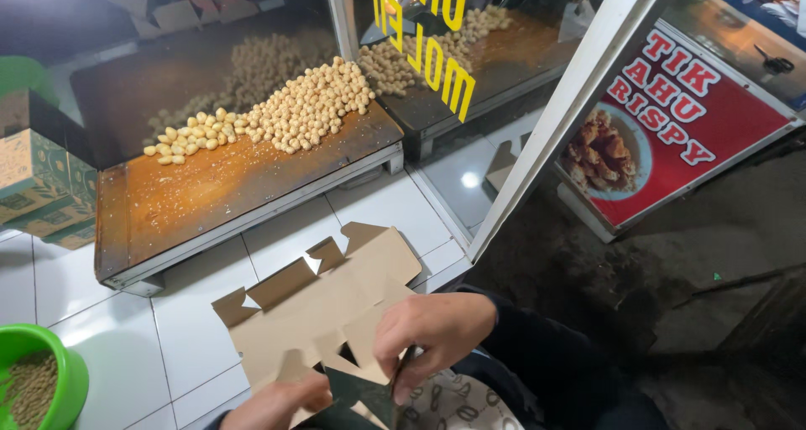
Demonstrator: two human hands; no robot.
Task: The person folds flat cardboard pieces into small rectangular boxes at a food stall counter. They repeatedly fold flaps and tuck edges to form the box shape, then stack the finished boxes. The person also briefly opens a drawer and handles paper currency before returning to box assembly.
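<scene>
Up close, both hands, right hand [437, 329], left hand [273, 405], pinching flat cardboard box [323, 304], fried balls [306, 111] on tray [210, 203] behind

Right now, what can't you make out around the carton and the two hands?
Head view only:
- Left hand: cut off by the bottom edge; grip unclear.
- Right hand: fingertips hidden behind the flat cardboard box.
- Green bowl: cut by the left edge.
- Tray of fried balls: far end lost in glass reflections.

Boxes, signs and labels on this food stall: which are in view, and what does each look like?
Flat unfolded brown cardboard box: held in both hands, flaps open.
Stack of green-and-tan printed cartons: far left edge.
Red rectangular sign with white letters and a fried-food picture: right, leaning.
Yellow lettering on the glass pane: top centre.
</scene>
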